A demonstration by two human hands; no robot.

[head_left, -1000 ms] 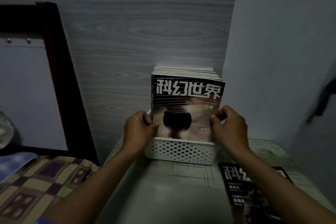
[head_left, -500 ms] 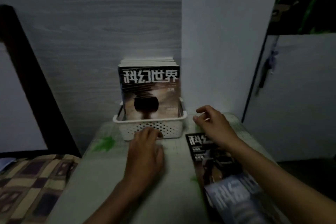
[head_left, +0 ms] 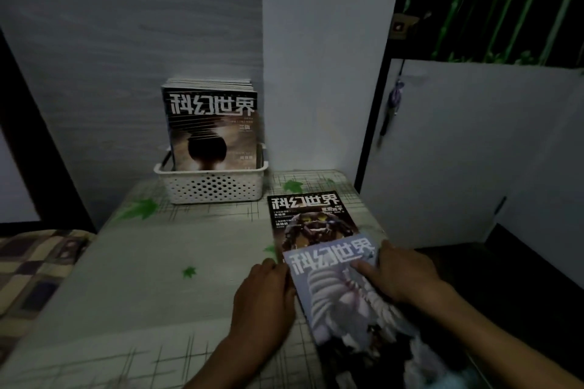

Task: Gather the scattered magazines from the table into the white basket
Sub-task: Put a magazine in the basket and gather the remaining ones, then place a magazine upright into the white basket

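A pale blue magazine (head_left: 339,290) at the table's (head_left: 158,278) right edge was gripped by the right hand (head_left: 401,275) and touched by the left hand (head_left: 265,297); more magazines (head_left: 211,126) stood upright in the white basket (head_left: 211,186) at the far edge.

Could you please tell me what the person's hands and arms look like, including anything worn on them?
Both forearms are bare up to the frame edge; no sleeves show. The left hand and right hand carry no gloves, watch, rings or bracelets that the dim picture reveals.
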